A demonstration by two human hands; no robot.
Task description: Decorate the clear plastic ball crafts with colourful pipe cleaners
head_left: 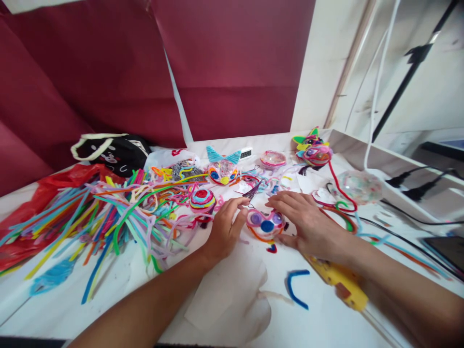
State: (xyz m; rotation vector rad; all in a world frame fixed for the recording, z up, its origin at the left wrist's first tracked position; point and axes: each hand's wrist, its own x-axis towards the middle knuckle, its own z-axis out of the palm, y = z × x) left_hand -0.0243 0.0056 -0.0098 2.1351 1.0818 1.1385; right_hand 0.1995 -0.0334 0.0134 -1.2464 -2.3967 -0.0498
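Observation:
A round pipe-cleaner face (267, 226) lies on the white table (290, 328). It has two purple eye discs, a blue oval nose and an orange lower edge. Just left of it is my left hand (226, 227), thumb and fingers curved apart with nothing between them. Over its right side my right hand (308, 222) is spread open; whether the fingertips touch the face I cannot tell. A small red and blue heart-shaped piece (271, 248) sits below the face. Nearer to me lies a bent blue pipe cleaner (297, 290).
A yellow glue gun (342, 285) lies partly under my right forearm. Loose pipe cleaners (119, 217) heap up at left on a red bag (21, 232). Behind stand a blue-eared craft (224, 166) and a green-eared one (313, 150). A power strip (402, 183) with cables is at right.

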